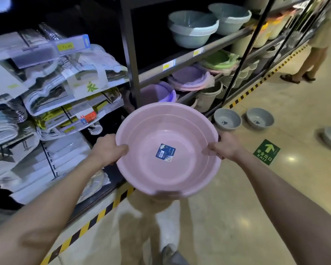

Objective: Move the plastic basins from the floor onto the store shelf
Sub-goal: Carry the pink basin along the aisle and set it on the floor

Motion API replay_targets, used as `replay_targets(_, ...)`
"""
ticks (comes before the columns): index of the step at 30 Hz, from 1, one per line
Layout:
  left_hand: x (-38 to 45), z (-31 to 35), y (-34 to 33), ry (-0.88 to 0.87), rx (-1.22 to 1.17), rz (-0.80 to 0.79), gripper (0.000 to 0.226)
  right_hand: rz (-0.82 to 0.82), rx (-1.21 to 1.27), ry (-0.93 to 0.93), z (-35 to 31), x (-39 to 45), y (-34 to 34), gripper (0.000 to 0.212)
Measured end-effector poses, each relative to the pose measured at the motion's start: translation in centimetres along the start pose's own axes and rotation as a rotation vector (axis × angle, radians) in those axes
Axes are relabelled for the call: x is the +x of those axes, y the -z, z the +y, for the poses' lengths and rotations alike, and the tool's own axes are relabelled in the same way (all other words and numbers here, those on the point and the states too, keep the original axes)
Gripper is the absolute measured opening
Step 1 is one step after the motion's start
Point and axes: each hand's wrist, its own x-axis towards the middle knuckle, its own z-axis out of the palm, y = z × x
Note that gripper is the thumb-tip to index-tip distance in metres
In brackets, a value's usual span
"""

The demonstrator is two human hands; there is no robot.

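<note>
Left hand [108, 148] and right hand [221, 148] grip opposite rims of pink basin [168, 150], held between them, above floor.

Pretty dim from where I'm watching, the shelf [189, 54] bays are nearly black at 11 to 12 o'clock. Overhead lights bounce off the glossy floor [275, 188] as small glare spots at 3 and 4 o'clock. The packaged goods [46, 83] at 9 o'clock look smeared and blown out. Heavy fisheye bends the uprights toward the edges, and the pink basin [168, 150] stays fairly sharp.
</note>
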Motion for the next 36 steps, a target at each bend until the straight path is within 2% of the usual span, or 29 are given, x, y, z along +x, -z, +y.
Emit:
replay_targets(6,4.5,1.3,-3.3,0.006,0.042,-0.019,0.014,0.012,0.029,-0.059,2.8,3.2,0.5,0.022)
replay_targets(10,8.5,0.8,-5.2,0.02,0.088,-0.061,0.026,-0.006,0.016,-0.167,4.9,7.0,-0.9,0.008)
replay_targets(16,14.9,-0.8,-8.6,0.078,0.031,-0.113,0.031,-0.017,-0.05,-0.272,7.4,12.3,-4.5,0.017)
replay_targets(19,18.4,-2.8,-11.6,0.085,0.027,-0.091,0.016,-0.017,-0.062,-0.296,9.1,15.8,-7.4,0.02)
replay_targets(22,21.3,-5.2,-14.9,0.103,0.01,-0.07,0.014,-0.05,-0.067,-0.318,11.0,19.0,-10.5,0.021)
replay_targets(28,27.6,-14.1,-26.6,0.209,0.028,-0.055,0.033,-0.136,-0.039,-0.268,18.6,26.3,-21.1,0.027)
replay_targets(29,28.3,-15.9,-29.0,0.204,0.041,-0.045,0.03,-0.157,-0.039,-0.26,20.4,27.4,-23.5,0.029)
replay_targets(31,29.7,-20.0,-33.9,0.164,0.034,-0.006,0.011,-0.187,-0.036,-0.253,24.3,29.5,-28.6,0.03)
replay_targets(32,30.3,-22.1,-36.4,0.143,0.015,0.009,0.011,-0.193,-0.031,-0.251,26.3,30.4,-31.2,0.029)
replay_targets(36,32.7,-30.5,-46.0,0.21,0.088,-0.023,0.032,-0.213,-0.009,-0.212,34.3,33.2,-40.6,0.025)
